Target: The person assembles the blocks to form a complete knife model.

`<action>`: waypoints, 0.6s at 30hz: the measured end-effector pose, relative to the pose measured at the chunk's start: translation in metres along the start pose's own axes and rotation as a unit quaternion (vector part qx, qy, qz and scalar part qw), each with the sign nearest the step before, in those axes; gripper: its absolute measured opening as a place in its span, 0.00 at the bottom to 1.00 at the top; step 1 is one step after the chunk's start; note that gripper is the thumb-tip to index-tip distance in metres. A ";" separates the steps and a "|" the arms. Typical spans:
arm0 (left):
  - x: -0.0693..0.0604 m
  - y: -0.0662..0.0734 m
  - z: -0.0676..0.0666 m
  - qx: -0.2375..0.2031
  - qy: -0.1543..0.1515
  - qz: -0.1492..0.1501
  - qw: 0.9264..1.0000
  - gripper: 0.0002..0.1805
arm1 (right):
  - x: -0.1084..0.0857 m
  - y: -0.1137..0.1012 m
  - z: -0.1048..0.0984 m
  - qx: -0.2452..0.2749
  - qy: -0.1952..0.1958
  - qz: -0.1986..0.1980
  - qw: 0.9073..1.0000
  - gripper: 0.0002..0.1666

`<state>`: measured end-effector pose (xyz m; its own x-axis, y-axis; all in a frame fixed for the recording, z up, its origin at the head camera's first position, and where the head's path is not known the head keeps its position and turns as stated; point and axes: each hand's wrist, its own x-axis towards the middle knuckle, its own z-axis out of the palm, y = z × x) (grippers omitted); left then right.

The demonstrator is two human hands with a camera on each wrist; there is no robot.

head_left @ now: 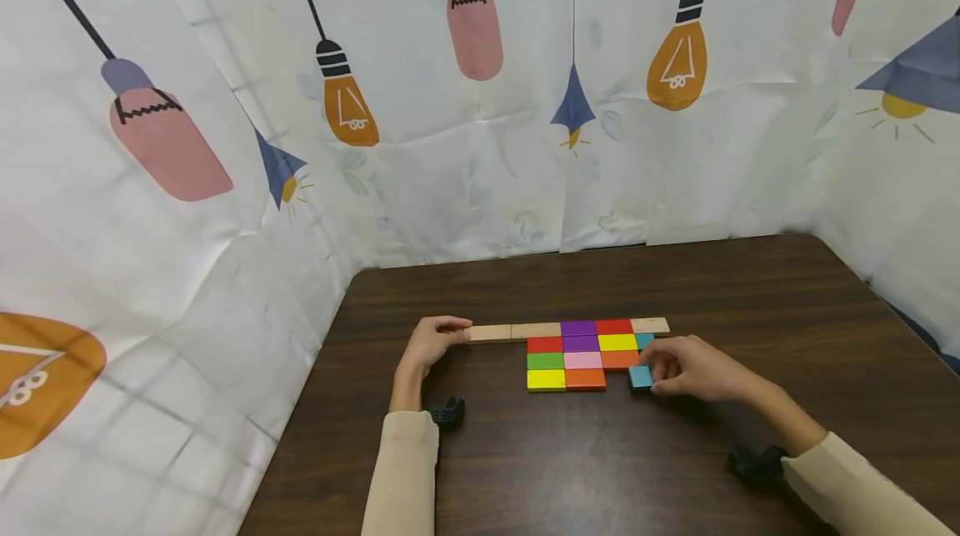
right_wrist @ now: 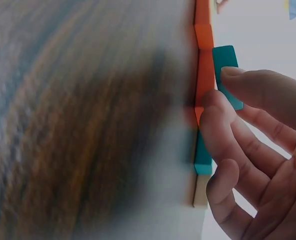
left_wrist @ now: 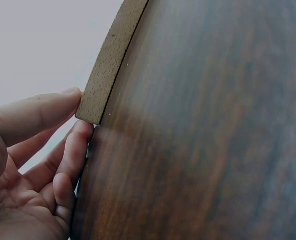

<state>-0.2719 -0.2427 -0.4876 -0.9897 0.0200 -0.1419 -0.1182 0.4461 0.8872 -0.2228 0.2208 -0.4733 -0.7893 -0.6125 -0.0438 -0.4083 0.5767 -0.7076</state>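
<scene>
Between the thumb and fingers of my right hand (head_left: 693, 365) is a small blue block (head_left: 640, 377). In the right wrist view this blue block (right_wrist: 228, 75) looks tilted and raised over a row of orange blocks (right_wrist: 205, 75). My left hand (head_left: 431, 344) pinches the outer end of a plain wooden block (head_left: 489, 333), the leftmost of the back row. The left wrist view shows the thumb and a finger at the end of that wooden block (left_wrist: 105, 80). Right of it lie purple, red, yellow, green, pink, orange and blue blocks, laid edge to edge.
The dark wood table (head_left: 525, 469) carries the blocks near its middle. A white curtain (head_left: 480, 177) printed with lamps stands behind and to the sides. Black wrist devices, such as the left strap (head_left: 448, 413), sit near both cuffs.
</scene>
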 end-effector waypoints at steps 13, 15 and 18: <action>0.000 0.000 0.001 0.000 -0.001 0.001 1.000 0.12 | 0.010 -0.010 0.010 -0.048 -0.002 -0.009 0.999 0.15; 0.000 0.000 0.001 0.000 0.000 0.001 1.000 0.12 | 0.011 -0.011 0.012 -0.057 0.000 -0.012 0.998 0.15; 0.000 0.000 0.000 0.000 0.000 0.002 1.000 0.12 | 0.013 -0.012 0.013 -0.069 0.004 -0.006 0.998 0.15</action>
<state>-0.2722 -0.2426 -0.4879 -0.9901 0.0225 -0.1384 -0.1140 0.4453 0.8881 -0.2221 0.1992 -0.4751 -0.7873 -0.6158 -0.0311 -0.4762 0.6394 -0.6037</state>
